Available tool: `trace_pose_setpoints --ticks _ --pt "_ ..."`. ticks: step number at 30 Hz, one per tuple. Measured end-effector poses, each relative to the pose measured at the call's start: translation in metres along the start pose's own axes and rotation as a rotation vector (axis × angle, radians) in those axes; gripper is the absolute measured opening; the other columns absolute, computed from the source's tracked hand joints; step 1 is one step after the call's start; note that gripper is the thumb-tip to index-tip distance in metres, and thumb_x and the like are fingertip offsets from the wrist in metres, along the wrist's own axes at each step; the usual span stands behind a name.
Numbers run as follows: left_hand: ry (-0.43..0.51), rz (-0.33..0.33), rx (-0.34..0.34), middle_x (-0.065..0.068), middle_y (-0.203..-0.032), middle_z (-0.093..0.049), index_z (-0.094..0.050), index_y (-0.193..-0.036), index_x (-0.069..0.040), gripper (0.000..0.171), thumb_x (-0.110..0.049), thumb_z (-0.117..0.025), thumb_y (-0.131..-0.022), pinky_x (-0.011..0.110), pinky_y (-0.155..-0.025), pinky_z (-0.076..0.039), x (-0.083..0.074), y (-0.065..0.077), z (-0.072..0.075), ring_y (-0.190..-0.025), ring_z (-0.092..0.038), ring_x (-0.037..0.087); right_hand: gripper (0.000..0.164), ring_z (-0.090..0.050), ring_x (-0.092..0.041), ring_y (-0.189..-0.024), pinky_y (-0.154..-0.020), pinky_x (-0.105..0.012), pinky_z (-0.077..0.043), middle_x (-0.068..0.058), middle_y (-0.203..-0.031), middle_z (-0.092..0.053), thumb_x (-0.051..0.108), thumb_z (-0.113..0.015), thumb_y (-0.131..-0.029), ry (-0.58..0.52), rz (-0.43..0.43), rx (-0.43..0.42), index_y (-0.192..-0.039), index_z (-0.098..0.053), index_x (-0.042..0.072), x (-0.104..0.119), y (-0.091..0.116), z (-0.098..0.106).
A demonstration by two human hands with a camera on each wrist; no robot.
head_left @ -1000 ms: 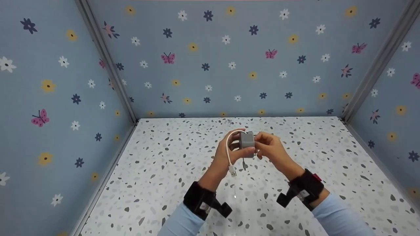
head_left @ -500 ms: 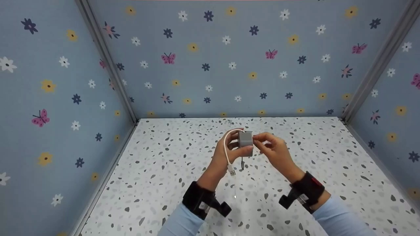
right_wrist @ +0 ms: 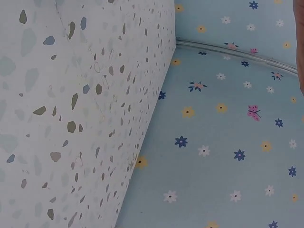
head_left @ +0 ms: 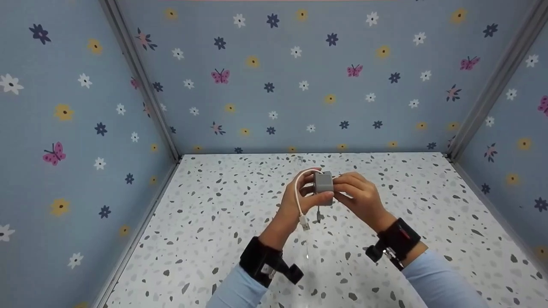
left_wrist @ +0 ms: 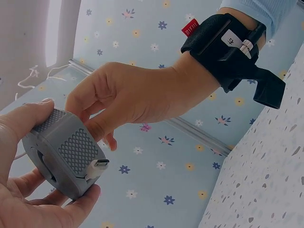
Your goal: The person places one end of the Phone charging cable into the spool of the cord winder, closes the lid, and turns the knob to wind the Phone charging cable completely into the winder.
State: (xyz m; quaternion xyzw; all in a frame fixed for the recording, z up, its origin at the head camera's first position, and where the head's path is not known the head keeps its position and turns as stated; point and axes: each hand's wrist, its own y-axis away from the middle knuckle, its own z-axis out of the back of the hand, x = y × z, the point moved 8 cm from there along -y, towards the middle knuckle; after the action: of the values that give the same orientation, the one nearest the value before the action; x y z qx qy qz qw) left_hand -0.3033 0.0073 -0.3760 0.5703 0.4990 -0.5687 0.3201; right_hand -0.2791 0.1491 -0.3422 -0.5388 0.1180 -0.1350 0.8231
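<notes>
A grey block-shaped charging-cable holder (head_left: 324, 183) with diamond-textured sides is held up over the tabletop. My left hand (head_left: 295, 202) grips it, thumb on the near side and fingers around behind. Out of its top a white cable (head_left: 296, 190) loops down to a USB plug (head_left: 304, 223). A smaller plug (left_wrist: 98, 167) sticks out beside the textured face in the left wrist view. My right hand (head_left: 361, 194) has thumb and fingers bent against the block's right side; its fingertips are hidden there. In the right wrist view only a strip of that hand (right_wrist: 299, 42) shows.
Below the hands lies a white speckled tabletop (head_left: 239, 256). Blue flowered panels (head_left: 299, 77) rise behind and on both sides, joined by grey corner strips. Each wrist wears a black strap with a camera arm (head_left: 294, 273).
My right hand has turned at the wrist and moved its fingers against the block's side, the knuckles now rolled over toward the left. The left hand and block shift only slightly.
</notes>
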Motion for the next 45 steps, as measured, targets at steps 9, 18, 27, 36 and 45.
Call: trace_pose_setpoints --ticks 9,18,27,36,45 --pt "0.006 0.007 -0.025 0.013 -0.129 -0.053 -0.05 -0.138 -0.012 0.06 -0.014 -0.076 -0.083 0.036 -0.087 -0.054 0.0 -0.002 0.003 -0.113 -0.059 0.024 0.003 -0.054 -0.011 -0.06 -0.052 -0.023 -0.048 -0.004 -0.075 -0.062 -0.001 -0.064 -0.09 -0.581 -0.902 0.133 -0.093 -0.064 0.002 -0.035 0.012 -0.024" --pt "-0.019 0.031 -0.03 0.013 -0.131 -0.054 -0.051 -0.135 -0.013 0.057 -0.015 -0.076 -0.083 0.036 -0.087 -0.055 0.003 -0.002 0.001 -0.113 -0.06 0.025 0.015 -0.037 -0.008 -0.056 -0.052 -0.019 -0.034 0.002 -0.069 -0.045 0.004 -0.047 -0.099 -1.095 -1.541 0.057 -0.088 -0.056 0.01 -0.031 0.033 -0.043" --pt "-0.006 0.032 -0.04 0.011 -0.13 -0.054 -0.05 -0.137 -0.012 0.06 -0.014 -0.076 -0.083 0.035 -0.087 -0.054 0.0 -0.002 0.004 -0.113 -0.059 0.022 0.005 -0.051 -0.007 -0.062 -0.057 -0.02 -0.046 0.004 -0.077 -0.062 0.006 -0.061 -0.095 -0.805 -1.249 0.09 -0.097 -0.065 0.007 -0.039 0.029 -0.028" --pt "0.015 0.011 -0.009 0.012 -0.13 -0.054 -0.05 -0.136 -0.012 0.059 -0.015 -0.076 -0.084 0.036 -0.087 -0.055 0.001 0.0 0.001 -0.112 -0.059 0.023 0.011 -0.06 -0.02 -0.083 -0.069 -0.02 -0.05 -0.009 -0.095 -0.068 -0.004 -0.074 -0.081 -0.039 -0.08 0.037 -0.089 -0.072 0.003 0.0 0.0 0.001" --pt "0.007 0.006 -0.01 0.012 -0.13 -0.053 -0.05 -0.136 -0.013 0.058 -0.015 -0.076 -0.083 0.035 -0.086 -0.055 0.002 0.0 0.001 -0.112 -0.059 0.023 0.005 -0.065 -0.022 -0.081 -0.075 -0.023 -0.053 -0.008 -0.091 -0.071 0.007 -0.072 -0.086 -0.045 -0.035 0.039 -0.089 -0.075 0.005 -0.003 0.0 0.001"
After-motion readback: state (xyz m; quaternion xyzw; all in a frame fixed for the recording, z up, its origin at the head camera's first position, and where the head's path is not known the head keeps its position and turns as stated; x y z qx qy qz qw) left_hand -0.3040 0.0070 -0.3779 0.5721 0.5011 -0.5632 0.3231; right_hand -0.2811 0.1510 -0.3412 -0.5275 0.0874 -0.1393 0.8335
